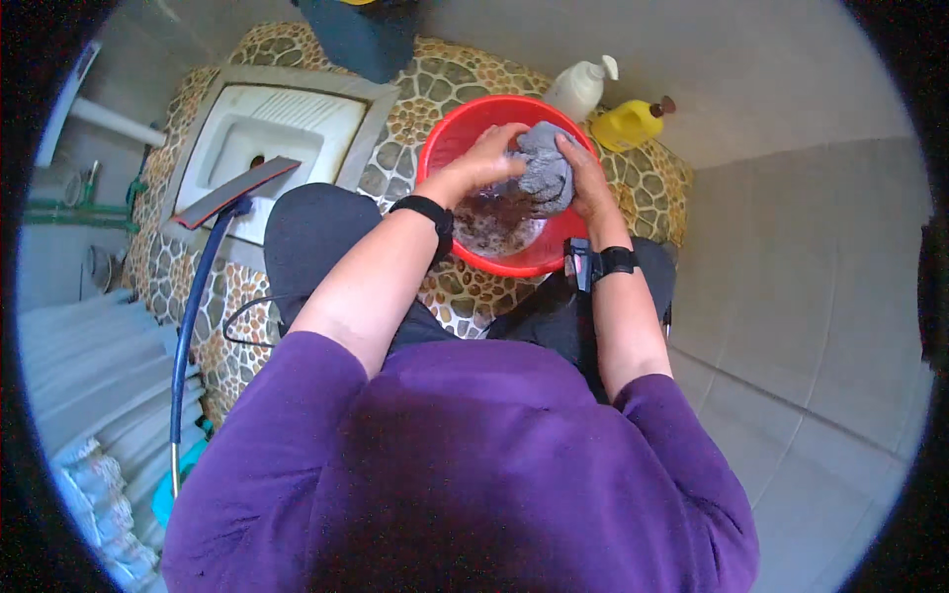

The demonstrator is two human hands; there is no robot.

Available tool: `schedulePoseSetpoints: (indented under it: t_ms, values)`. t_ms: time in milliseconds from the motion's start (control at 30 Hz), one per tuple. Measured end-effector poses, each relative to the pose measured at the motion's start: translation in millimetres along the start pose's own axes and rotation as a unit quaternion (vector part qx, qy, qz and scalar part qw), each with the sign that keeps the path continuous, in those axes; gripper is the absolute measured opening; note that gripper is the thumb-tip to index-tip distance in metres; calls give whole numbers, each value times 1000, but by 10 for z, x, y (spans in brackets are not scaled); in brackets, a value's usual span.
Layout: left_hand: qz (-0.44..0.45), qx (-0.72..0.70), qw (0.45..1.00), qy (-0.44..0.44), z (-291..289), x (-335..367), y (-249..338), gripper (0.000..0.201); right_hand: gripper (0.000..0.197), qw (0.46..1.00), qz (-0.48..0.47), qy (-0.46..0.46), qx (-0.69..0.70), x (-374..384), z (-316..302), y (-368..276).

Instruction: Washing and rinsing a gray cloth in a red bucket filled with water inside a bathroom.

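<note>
A bunched grey cloth (pixel 545 170), wet-looking and streaked with dark folds, is held up over a red plastic basin (pixel 431 163). My right hand (pixel 587 181) grips its right side, the thumb near the top. My left hand (pixel 484 161) is curled against its left side, and some of those fingers are hidden behind the cloth. Below, dark murky water (pixel 494 225) with suds lies in the basin, which stands on the floor between my knees. Both wrists wear black straps.
A white pump bottle (pixel 577 91) and a yellow bottle (pixel 629 126) stand beyond the basin by the wall. Left of it are a white squat toilet (pixel 282 124), a long-handled floor squeegee (pixel 242 193) and a pale curtain (pixel 99 366). A dark bin (pixel 361 40) stands at the back.
</note>
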State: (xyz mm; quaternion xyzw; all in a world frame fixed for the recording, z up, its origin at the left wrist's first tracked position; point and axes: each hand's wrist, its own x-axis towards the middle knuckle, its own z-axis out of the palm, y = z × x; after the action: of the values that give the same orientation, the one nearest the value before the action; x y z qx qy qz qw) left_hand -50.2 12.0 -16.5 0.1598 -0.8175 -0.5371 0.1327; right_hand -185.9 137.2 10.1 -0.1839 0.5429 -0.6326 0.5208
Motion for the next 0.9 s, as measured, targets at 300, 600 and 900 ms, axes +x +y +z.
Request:
schedulePoseSetpoints:
  t_ms: [300, 600, 900]
  values:
    - [-50, -63, 984, -161, 57, -45, 195, 60, 37, 995, -70, -3, -66, -141, -56, -33]
    - [-98, -344, 932, -64, -20, -97, 464, 33, 50, 993, -99, -26, -67, -129, -56, -16]
    - [-112, -660, 741, 55, -295, 25, 577, 28, 58, 985, 64, -140, -73, -161, -60, 139]
